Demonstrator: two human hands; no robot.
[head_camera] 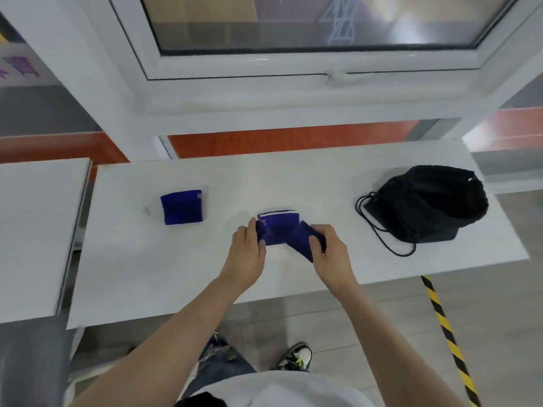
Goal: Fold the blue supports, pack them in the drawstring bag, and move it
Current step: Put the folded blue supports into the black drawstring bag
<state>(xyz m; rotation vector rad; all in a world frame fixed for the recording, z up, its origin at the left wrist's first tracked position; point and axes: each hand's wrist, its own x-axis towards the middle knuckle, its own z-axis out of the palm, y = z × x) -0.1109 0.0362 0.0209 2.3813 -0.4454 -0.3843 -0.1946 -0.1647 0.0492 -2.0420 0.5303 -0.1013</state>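
A blue support (280,230) with a white edge lies at the middle of the white table (176,274). My left hand (248,249) grips its left end. My right hand (330,251) holds its right end, lifted and bent over toward me. A second blue support (181,206) lies folded into a flat square on the table to the left, apart from both hands. The black drawstring bag (426,204) sits slumped at the table's right end, its cord (379,230) looping out toward the front.
Another white table (32,230) stands close on the left with a narrow gap between. A window frame and wall rise behind the table. Yellow-black tape (446,333) runs along the floor at the right. My shoe (296,356) shows below the table edge.
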